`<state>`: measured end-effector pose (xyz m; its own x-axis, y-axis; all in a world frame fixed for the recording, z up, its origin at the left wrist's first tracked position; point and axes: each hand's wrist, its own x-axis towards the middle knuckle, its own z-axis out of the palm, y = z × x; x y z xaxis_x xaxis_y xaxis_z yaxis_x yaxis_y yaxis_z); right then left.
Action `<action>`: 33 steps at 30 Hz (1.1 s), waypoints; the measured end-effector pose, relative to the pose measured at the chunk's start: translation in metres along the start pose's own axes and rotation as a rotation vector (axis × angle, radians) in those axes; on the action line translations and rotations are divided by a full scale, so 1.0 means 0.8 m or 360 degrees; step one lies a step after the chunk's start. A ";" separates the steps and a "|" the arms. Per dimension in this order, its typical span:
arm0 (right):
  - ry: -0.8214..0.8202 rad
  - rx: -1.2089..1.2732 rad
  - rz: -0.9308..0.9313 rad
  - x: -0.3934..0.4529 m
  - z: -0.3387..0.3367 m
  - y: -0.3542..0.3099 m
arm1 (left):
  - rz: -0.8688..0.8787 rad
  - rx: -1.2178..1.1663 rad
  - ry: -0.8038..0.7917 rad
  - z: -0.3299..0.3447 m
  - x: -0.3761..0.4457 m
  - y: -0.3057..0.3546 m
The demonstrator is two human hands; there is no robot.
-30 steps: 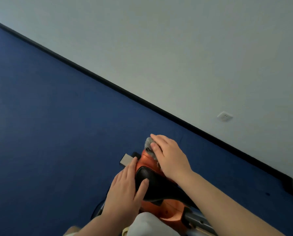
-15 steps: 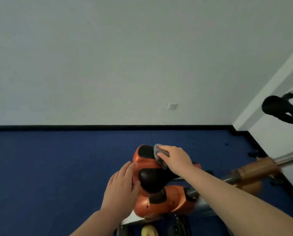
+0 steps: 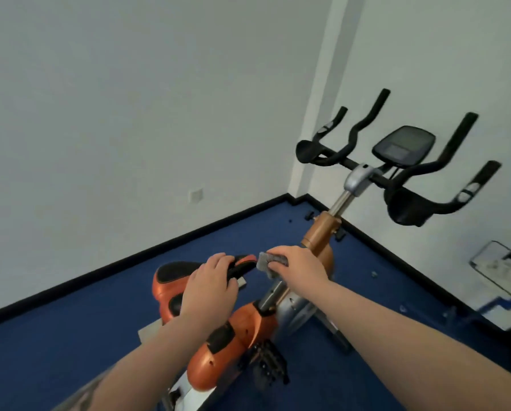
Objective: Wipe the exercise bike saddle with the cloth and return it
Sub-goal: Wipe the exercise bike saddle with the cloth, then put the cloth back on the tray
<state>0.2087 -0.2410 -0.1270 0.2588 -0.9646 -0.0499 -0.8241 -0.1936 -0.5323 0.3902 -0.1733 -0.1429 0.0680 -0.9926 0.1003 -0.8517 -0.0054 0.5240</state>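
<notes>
The orange and black saddle (image 3: 171, 277) of the exercise bike sits low in the middle of the view. My left hand (image 3: 211, 287) lies on top of it and grips its narrow front part. My right hand (image 3: 300, 266) holds a small grey cloth (image 3: 269, 261) just off the saddle's orange nose, to its right. Part of the cloth is hidden under my fingers. Whether the cloth touches the nose is unclear.
The bike's black handlebars (image 3: 408, 173) and console (image 3: 404, 146) stand at the right, above the orange frame (image 3: 227, 351) and a black pedal (image 3: 267, 364). White walls meet in a corner behind. Blue carpet (image 3: 55, 345) covers the floor. A white and blue object (image 3: 503, 289) lies at the far right.
My head has turned right, bringing the handlebars and corner into view. My right hand with the cloth has slid from the saddle's rear to just past its nose. My left hand stays on the saddle.
</notes>
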 end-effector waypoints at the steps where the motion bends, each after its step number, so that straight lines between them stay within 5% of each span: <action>1: 0.0031 -0.0006 0.0032 -0.009 -0.012 0.013 | 0.0049 0.0019 -0.0034 0.009 0.007 0.013; 8: 0.0233 -0.0035 0.0355 -0.087 -0.104 0.123 | 0.0410 0.0166 -0.0238 0.079 0.032 0.142; 24: 0.0651 -0.0154 0.0948 -0.325 -0.356 0.461 | 0.1228 0.0221 -0.0395 0.285 0.024 0.584; 33: 0.0836 -0.0154 0.1195 -0.368 -0.432 0.576 | 0.1409 0.0318 -0.0479 0.359 0.060 0.717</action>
<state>-0.4214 -0.1081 -0.0660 -0.6034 -0.7959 0.0492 -0.7281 0.5248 -0.4410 -0.2441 -0.2586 -0.0806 -0.7563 -0.6357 0.1547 -0.6048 0.7695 0.2052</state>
